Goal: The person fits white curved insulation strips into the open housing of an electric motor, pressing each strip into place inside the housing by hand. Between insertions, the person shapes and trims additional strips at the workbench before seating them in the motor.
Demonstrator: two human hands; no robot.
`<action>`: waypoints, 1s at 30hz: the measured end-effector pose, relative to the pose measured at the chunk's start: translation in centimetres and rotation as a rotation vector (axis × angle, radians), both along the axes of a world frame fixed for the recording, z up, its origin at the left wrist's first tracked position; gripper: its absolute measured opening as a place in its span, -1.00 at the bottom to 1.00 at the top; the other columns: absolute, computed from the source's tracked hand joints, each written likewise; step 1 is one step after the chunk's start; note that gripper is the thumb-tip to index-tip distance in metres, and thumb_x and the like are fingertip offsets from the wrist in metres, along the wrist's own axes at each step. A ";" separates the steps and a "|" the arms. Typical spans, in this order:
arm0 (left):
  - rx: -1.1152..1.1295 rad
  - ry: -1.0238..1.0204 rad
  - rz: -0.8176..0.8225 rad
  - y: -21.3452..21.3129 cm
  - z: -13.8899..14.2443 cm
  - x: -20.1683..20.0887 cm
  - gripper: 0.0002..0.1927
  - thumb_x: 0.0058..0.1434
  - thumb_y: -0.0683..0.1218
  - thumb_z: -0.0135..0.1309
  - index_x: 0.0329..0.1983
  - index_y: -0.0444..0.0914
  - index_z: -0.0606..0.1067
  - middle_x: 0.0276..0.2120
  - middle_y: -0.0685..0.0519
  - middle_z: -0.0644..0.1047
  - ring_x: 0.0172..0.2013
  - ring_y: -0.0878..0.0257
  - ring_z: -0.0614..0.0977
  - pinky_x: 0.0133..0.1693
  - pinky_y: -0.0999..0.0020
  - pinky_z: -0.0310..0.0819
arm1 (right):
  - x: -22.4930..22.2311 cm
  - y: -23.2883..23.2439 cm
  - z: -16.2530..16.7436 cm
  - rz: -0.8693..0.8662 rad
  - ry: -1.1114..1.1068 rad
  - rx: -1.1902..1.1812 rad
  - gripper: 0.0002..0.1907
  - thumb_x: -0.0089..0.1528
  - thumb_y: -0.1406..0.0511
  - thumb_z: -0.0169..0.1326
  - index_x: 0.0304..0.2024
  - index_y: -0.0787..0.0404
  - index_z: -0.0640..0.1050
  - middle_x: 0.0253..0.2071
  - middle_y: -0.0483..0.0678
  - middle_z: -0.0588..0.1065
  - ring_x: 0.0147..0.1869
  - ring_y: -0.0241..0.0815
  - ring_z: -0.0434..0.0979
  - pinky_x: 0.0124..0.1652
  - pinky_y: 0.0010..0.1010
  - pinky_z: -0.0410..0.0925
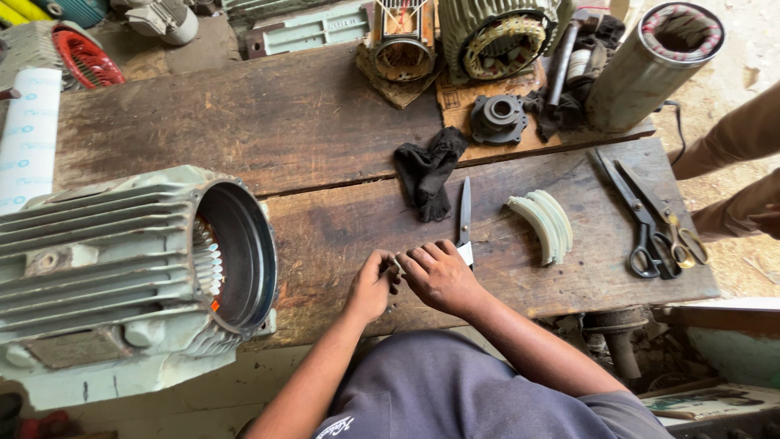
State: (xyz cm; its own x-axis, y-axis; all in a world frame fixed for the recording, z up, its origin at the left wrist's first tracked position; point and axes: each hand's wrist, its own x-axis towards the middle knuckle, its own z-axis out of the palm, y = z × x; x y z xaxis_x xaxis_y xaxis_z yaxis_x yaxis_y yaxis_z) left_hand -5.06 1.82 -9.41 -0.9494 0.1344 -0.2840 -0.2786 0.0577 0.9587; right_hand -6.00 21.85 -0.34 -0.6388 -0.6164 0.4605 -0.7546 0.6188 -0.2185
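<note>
Currently I note both hands together at the near edge of the wooden workbench. My left hand has its fingers curled closed, fingertips meeting those of my right hand; whatever small piece is pinched between them is too hidden to identify. My right hand lies knuckles up, fingers bent, with a small white strip showing just at its far side; I cannot tell whether the fingers grip it.

Just beyond the right hand, a pair of slim scissors lies flat on the bench, blades pointing away from me. A black rag sits crumpled just beside it to the left. A stack of curved pale green strips rests to the right, near but apart. Two large shears lie crossed at the bench's right end.

A large grey motor housing lies on its side at the left, its open bore facing the hands. Another person's sleeve shows at the right edge.
</note>
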 end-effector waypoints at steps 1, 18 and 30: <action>-0.020 0.030 -0.016 0.0 0.3 0.0 -0.91 0.39 -0.25 -0.06 -0.08 -0.23 0.38 -0.36 0.13 0.47 -0.39 0.41 0.51 -0.38 0.44 0.48 | 0.0 0.1 0.0 -0.008 0.002 -0.010 -0.54 0.16 0.25 0.18 0.10 0.24 0.52 -0.16 -0.07 0.51 -0.09 -0.10 0.49 -0.11 -0.21 0.27; 0.075 0.009 0.048 0.6 0.1 -0.2 -0.91 0.34 -0.26 -0.02 -0.13 -0.24 0.43 -0.46 0.11 0.49 -0.48 0.37 0.51 -0.48 0.42 0.42 | -0.4 0.5 -0.2 -0.002 -0.068 -0.038 -0.49 0.11 0.19 0.27 0.06 0.26 0.52 -0.12 0.02 0.52 -0.06 0.01 0.49 -0.09 -0.16 0.28; -0.122 0.094 0.010 -1.1 1.6 -0.6 -0.88 0.20 -0.25 0.16 -0.20 -0.25 0.52 -0.40 0.18 0.56 -0.40 0.44 0.52 -0.34 0.48 0.44 | -0.5 0.0 -0.2 -0.007 -0.090 -0.111 -0.44 0.08 0.18 0.31 0.09 0.24 0.51 -0.09 -0.01 0.53 -0.04 -0.02 0.49 -0.06 -0.15 0.29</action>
